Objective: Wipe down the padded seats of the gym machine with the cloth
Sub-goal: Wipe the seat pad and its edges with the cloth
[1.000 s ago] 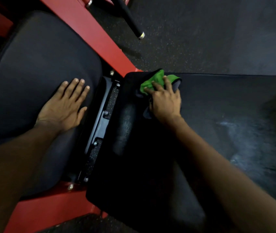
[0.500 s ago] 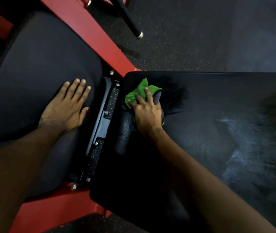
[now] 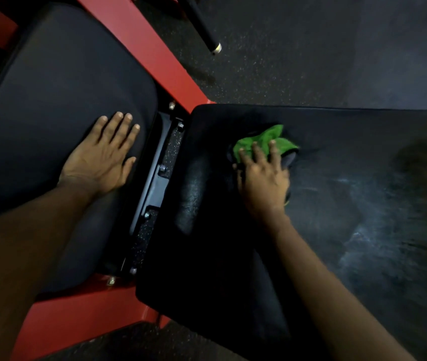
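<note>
Two black padded seats sit on a red machine frame [image 3: 139, 45]. My left hand [image 3: 103, 160] lies flat, fingers straight, on the left pad [image 3: 58, 87] near its right edge. My right hand [image 3: 261, 175] presses a green cloth [image 3: 264, 142] onto the right pad [image 3: 350, 157], close to that pad's upper left corner. Its fingers are spread over the cloth, and part of the cloth is hidden under the palm. Pale streaks mark the right pad further to the right.
A gap with a black metal bracket and bolts [image 3: 159, 178] separates the two pads. A black bar with a metal end cap [image 3: 204, 29] hangs over the speckled rubber floor [image 3: 298, 53] at the top. Red frame beams run along the top and bottom left.
My right hand slid the cloth left and toward me, then back to the right across the right pad. My left hand stayed flat on the left pad.
</note>
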A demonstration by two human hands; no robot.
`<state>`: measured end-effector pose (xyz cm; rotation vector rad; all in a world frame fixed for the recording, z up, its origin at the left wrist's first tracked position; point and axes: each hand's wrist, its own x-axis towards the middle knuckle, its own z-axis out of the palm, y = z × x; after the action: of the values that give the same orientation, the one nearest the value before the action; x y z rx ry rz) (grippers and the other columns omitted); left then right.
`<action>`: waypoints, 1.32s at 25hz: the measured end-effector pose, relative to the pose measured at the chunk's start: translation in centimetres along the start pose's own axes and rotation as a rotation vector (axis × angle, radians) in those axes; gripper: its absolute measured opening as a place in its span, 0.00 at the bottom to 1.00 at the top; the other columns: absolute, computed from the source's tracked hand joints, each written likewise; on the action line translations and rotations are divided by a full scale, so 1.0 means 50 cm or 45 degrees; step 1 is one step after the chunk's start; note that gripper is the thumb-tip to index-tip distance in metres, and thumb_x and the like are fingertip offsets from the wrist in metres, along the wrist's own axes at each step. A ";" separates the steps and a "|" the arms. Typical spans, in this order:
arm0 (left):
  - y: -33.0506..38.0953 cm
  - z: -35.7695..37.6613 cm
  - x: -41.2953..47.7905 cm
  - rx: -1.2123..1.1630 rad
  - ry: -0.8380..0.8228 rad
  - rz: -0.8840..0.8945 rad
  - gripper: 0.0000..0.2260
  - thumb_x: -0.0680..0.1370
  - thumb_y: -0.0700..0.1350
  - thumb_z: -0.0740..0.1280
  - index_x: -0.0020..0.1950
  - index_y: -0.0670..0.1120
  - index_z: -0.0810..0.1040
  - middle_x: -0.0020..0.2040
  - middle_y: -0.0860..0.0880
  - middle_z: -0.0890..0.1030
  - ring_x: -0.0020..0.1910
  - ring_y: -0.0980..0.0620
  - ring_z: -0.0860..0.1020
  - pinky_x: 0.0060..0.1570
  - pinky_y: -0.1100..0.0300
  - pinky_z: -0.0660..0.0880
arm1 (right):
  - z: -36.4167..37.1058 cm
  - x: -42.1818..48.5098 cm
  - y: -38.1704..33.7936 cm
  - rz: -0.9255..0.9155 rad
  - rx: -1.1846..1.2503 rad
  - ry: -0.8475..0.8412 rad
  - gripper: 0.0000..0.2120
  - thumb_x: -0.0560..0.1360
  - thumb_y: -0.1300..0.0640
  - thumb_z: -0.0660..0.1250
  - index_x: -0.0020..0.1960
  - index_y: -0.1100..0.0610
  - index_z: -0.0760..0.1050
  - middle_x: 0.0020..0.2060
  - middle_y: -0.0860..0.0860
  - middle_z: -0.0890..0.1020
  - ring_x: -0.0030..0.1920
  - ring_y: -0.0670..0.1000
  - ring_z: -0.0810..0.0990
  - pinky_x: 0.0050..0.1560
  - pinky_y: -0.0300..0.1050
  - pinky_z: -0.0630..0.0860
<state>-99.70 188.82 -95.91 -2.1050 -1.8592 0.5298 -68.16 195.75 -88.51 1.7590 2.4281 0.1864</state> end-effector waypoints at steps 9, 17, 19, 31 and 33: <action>0.001 -0.002 0.000 -0.017 -0.002 -0.003 0.33 0.80 0.55 0.41 0.83 0.39 0.45 0.82 0.37 0.49 0.76 0.42 0.35 0.75 0.44 0.32 | -0.033 -0.045 0.096 -0.032 0.054 -0.015 0.25 0.70 0.56 0.72 0.66 0.43 0.79 0.69 0.47 0.77 0.76 0.59 0.66 0.64 0.62 0.71; 0.004 -0.003 -0.002 0.073 -0.002 0.002 0.33 0.81 0.55 0.39 0.82 0.39 0.41 0.83 0.37 0.46 0.78 0.41 0.35 0.75 0.43 0.32 | 0.035 -0.151 -0.053 -0.349 0.123 0.009 0.23 0.69 0.52 0.76 0.63 0.48 0.82 0.65 0.50 0.81 0.74 0.62 0.70 0.62 0.64 0.75; 0.005 -0.004 -0.003 0.080 -0.014 0.003 0.33 0.82 0.56 0.40 0.82 0.39 0.41 0.83 0.37 0.46 0.82 0.40 0.41 0.75 0.43 0.32 | 0.034 -0.151 -0.054 -0.454 0.161 0.001 0.20 0.71 0.52 0.70 0.63 0.47 0.82 0.66 0.50 0.81 0.74 0.62 0.70 0.63 0.62 0.74; 0.004 -0.004 0.000 0.099 -0.007 0.025 0.33 0.82 0.56 0.40 0.82 0.39 0.40 0.83 0.38 0.45 0.82 0.39 0.46 0.75 0.44 0.32 | 0.012 -0.163 -0.003 -0.190 0.117 0.009 0.21 0.73 0.47 0.73 0.66 0.47 0.80 0.67 0.49 0.79 0.76 0.60 0.66 0.65 0.64 0.71; 0.003 -0.004 0.000 0.079 -0.003 0.024 0.33 0.82 0.56 0.41 0.82 0.40 0.42 0.83 0.38 0.47 0.82 0.39 0.44 0.74 0.44 0.31 | 0.028 -0.217 -0.039 -0.373 0.157 -0.047 0.24 0.71 0.45 0.74 0.66 0.47 0.80 0.68 0.48 0.79 0.77 0.60 0.65 0.68 0.62 0.69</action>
<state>-99.48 188.79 -95.79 -2.0843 -1.8024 0.5865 -66.38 184.87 -89.83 1.4089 2.6823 -0.0283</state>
